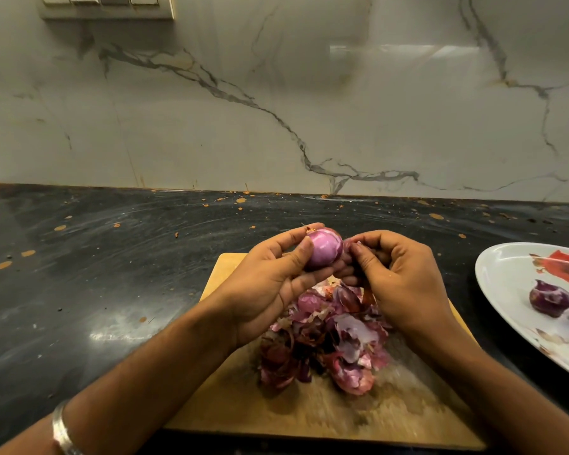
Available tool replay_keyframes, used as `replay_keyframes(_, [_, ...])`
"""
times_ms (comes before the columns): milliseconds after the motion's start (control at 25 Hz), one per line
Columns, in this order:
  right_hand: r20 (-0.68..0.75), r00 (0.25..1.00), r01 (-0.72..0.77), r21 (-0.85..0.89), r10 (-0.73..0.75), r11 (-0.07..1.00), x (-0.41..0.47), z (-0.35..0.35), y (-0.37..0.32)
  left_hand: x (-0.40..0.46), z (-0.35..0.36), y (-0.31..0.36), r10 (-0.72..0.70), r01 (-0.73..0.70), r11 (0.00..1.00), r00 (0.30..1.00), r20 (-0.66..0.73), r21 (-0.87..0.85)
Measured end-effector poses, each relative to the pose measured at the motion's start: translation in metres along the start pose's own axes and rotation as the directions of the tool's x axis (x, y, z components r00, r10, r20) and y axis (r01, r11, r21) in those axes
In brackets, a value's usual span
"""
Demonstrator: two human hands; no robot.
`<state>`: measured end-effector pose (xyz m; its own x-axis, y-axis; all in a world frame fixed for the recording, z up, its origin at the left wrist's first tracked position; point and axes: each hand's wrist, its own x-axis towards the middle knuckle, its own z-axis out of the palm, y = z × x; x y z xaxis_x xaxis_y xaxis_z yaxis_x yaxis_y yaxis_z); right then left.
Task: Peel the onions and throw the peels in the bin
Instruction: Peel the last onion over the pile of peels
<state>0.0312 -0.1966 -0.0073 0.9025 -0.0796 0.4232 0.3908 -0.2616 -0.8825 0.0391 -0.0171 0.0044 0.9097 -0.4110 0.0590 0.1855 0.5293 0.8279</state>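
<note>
My left hand (270, 277) grips a small purple onion (326, 247) above the far end of a wooden cutting board (276, 412). My right hand (398, 274) has its fingers curled and pinches at the onion's right side, where a bit of skin sits between thumb and fingers. A heap of purple and reddish onion peels (329, 339) lies on the board under both hands. No bin is in view.
A white oval plate (503, 274) with a red pattern stands at the right, holding a dark purple onion (551, 298) and part of another at the frame edge. The board rests on a black speckled counter (96, 274) backed by a marble wall.
</note>
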Motion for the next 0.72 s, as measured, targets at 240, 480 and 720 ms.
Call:
replay_keyframes(240, [0.036,0.996,0.083,-0.289,-0.076,0.954,-0.0067,-0.001,-0.001,0.0035,-0.0043,-0.0001,0.01,-0.004,0.998,0.996,-0.089,0.065])
replay_keyframes(480, [0.066,0.998,0.031,-0.135,-0.023,0.99,-0.0078,0.0023,-0.0072,0.003,-0.0034,-0.0042,0.028,-0.011,0.987,0.994,-0.105,0.161])
replay_keyframes(720, [0.06,0.998,-0.002,-0.05,0.005,0.999,-0.0037,-0.0028,-0.0069,0.0036,-0.0033,-0.0066,0.014,-0.004,0.992,0.997,-0.078,0.125])
